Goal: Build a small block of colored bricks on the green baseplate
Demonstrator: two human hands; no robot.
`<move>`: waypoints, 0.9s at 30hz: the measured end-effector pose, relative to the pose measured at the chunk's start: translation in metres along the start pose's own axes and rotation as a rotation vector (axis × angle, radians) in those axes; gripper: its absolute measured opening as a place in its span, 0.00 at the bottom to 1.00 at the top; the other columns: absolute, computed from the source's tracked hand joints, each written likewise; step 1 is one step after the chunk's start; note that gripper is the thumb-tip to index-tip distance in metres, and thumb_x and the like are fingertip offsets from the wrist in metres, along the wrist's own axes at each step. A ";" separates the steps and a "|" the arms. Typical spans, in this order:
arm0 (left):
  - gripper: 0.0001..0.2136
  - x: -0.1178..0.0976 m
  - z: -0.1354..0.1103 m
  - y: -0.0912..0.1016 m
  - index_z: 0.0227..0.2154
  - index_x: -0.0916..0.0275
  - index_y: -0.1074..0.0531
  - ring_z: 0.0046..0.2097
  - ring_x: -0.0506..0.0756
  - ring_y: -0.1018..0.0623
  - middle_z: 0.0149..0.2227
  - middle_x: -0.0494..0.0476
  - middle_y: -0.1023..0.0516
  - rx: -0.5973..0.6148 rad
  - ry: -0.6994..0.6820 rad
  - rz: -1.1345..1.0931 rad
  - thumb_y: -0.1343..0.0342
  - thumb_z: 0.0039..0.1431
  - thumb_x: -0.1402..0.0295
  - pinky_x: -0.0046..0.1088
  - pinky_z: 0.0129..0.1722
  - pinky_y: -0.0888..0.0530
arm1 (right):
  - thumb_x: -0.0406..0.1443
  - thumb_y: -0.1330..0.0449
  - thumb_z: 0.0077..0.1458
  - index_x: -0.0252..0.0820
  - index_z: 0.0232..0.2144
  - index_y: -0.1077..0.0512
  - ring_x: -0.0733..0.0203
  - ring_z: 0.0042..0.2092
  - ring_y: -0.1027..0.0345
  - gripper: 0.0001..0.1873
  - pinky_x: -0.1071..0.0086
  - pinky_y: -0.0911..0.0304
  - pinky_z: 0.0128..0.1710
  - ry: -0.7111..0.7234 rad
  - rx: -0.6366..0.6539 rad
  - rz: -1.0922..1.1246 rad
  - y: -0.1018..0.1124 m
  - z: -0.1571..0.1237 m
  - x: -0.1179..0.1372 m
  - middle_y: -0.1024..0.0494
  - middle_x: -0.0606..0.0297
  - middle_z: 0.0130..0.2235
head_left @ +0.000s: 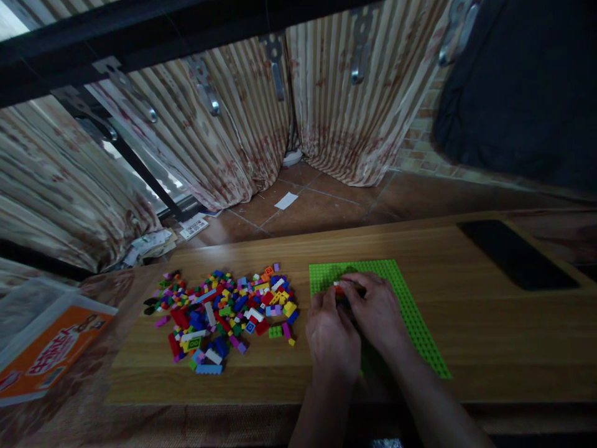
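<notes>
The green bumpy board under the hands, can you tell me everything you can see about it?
The green board is thin, bright and covered in rows of little round studs; it looks like plastic. It lies flat on the wooden table, to the right of the brick pile. Its far edge and right edge look straight. The left hand and right hand cover much of its middle and near part. Whether their fingers touch it, I can't tell.

To your left, the orange label (69, 339) on the plastic box (28, 309) carries white lettering (52, 351); a white sheet (193, 226) bears dark print (194, 228). You can read neither clearly.
</notes>
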State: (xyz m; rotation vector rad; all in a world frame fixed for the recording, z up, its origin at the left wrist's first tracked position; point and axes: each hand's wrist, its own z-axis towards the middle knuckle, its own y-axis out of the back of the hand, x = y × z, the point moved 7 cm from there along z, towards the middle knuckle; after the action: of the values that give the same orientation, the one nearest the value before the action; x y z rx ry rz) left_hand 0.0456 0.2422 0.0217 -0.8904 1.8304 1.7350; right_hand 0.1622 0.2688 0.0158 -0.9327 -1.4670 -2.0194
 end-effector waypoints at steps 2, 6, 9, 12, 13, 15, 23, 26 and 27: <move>0.19 0.000 0.000 -0.002 0.53 0.64 0.30 0.51 0.59 0.25 0.51 0.63 0.25 -0.003 0.010 -0.007 0.56 0.60 0.75 0.34 0.53 0.30 | 0.41 0.46 0.56 0.45 0.34 0.23 0.50 0.45 0.33 0.13 0.55 0.40 0.47 0.005 -0.003 0.002 0.000 0.000 0.001 0.21 0.59 0.39; 0.20 0.001 -0.001 -0.005 0.54 0.67 0.31 0.52 0.61 0.26 0.52 0.66 0.26 -0.013 0.015 -0.022 0.55 0.60 0.74 0.38 0.53 0.30 | 0.42 0.47 0.55 0.44 0.34 0.23 0.51 0.44 0.33 0.14 0.56 0.40 0.47 -0.003 0.022 0.007 -0.001 0.000 0.001 0.21 0.59 0.39; 0.20 0.002 -0.002 -0.007 0.54 0.67 0.31 0.53 0.62 0.27 0.53 0.67 0.27 -0.015 0.032 -0.024 0.54 0.60 0.74 0.40 0.54 0.30 | 0.42 0.47 0.56 0.44 0.34 0.23 0.52 0.44 0.33 0.14 0.56 0.40 0.48 -0.002 0.041 0.036 -0.002 0.001 0.001 0.22 0.58 0.40; 0.20 0.002 -0.002 -0.007 0.54 0.65 0.31 0.54 0.62 0.28 0.53 0.66 0.28 -0.024 0.041 -0.026 0.53 0.59 0.74 0.40 0.55 0.31 | 0.42 0.48 0.56 0.44 0.34 0.23 0.53 0.44 0.32 0.15 0.55 0.41 0.49 0.003 0.040 0.052 -0.001 0.000 0.001 0.22 0.59 0.41; 0.20 0.002 -0.002 -0.007 0.54 0.65 0.31 0.54 0.61 0.28 0.53 0.66 0.27 -0.027 0.042 -0.028 0.53 0.59 0.74 0.39 0.55 0.31 | 0.42 0.48 0.56 0.44 0.35 0.23 0.53 0.44 0.32 0.15 0.55 0.41 0.49 0.005 0.039 0.049 -0.001 0.000 0.001 0.22 0.59 0.41; 0.19 0.002 -0.002 -0.007 0.53 0.64 0.31 0.53 0.61 0.27 0.52 0.65 0.27 -0.028 0.048 -0.032 0.53 0.59 0.74 0.38 0.55 0.31 | 0.43 0.47 0.56 0.44 0.35 0.23 0.52 0.45 0.33 0.14 0.55 0.41 0.49 0.008 0.038 0.046 -0.001 -0.001 0.001 0.22 0.59 0.41; 0.18 0.001 -0.004 -0.009 0.53 0.66 0.31 0.51 0.61 0.27 0.50 0.66 0.27 -0.047 0.018 -0.056 0.55 0.62 0.71 0.40 0.51 0.29 | 0.41 0.45 0.54 0.42 0.39 0.24 0.51 0.48 0.34 0.14 0.54 0.42 0.51 0.027 0.071 0.054 -0.004 -0.002 0.000 0.23 0.57 0.43; 0.18 0.001 -0.003 -0.009 0.53 0.66 0.31 0.51 0.61 0.27 0.50 0.66 0.27 -0.041 0.024 -0.051 0.55 0.63 0.71 0.39 0.51 0.29 | 0.41 0.45 0.54 0.41 0.38 0.24 0.51 0.48 0.34 0.15 0.54 0.41 0.51 0.011 0.073 0.058 -0.004 -0.002 0.000 0.23 0.57 0.43; 0.18 0.002 -0.003 -0.009 0.53 0.66 0.31 0.51 0.61 0.27 0.50 0.66 0.27 -0.041 0.025 -0.048 0.55 0.62 0.71 0.39 0.51 0.29 | 0.41 0.44 0.53 0.41 0.38 0.24 0.51 0.48 0.34 0.15 0.54 0.41 0.51 0.002 0.073 0.060 -0.004 -0.001 0.000 0.23 0.56 0.43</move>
State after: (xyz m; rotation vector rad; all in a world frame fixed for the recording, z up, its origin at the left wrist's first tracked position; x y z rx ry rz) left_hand 0.0514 0.2389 0.0147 -0.9684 1.7807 1.7447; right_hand 0.1592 0.2688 0.0126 -0.9330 -1.4829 -1.9106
